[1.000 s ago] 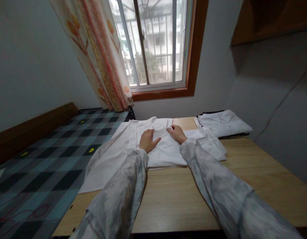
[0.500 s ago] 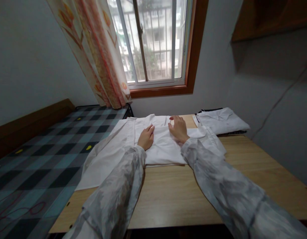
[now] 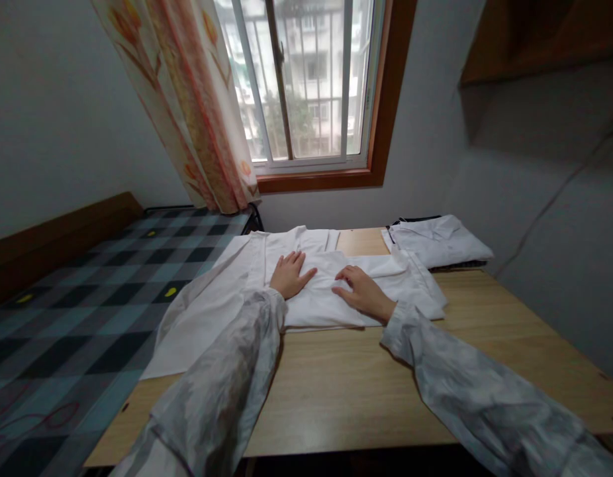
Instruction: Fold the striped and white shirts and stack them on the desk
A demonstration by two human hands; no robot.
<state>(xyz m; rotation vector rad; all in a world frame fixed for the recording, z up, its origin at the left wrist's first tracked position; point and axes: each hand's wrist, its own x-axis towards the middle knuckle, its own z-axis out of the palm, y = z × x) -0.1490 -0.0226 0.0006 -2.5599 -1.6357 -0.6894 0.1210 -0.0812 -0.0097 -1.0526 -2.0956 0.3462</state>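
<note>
A white shirt (image 3: 331, 310) lies partly folded on the wooden table, its left part spread out toward the bed. My left hand (image 3: 290, 274) rests flat on the cloth near its middle, fingers stretched out and thumb apart. To the right, my right hand (image 3: 362, 291) is over the folded part, fingers a little bent and apart from the thumb, with nothing held. Whether its fingertips touch the cloth I cannot tell. Loose white fabric bunches out to the right of this hand.
A stack of folded clothes (image 3: 438, 240), white on top, sits at the table's back right. The wooden table (image 3: 346, 391) meets a bed with a checked cover (image 3: 112, 318) on the left. Behind are a window (image 3: 306, 86) and a flowered curtain (image 3: 187, 112); a wooden shelf (image 3: 539, 46) hangs upper right.
My right hand has moved down toward me from the far edge of the fold. My left hand has spread its fingers and shifted slightly left.
</note>
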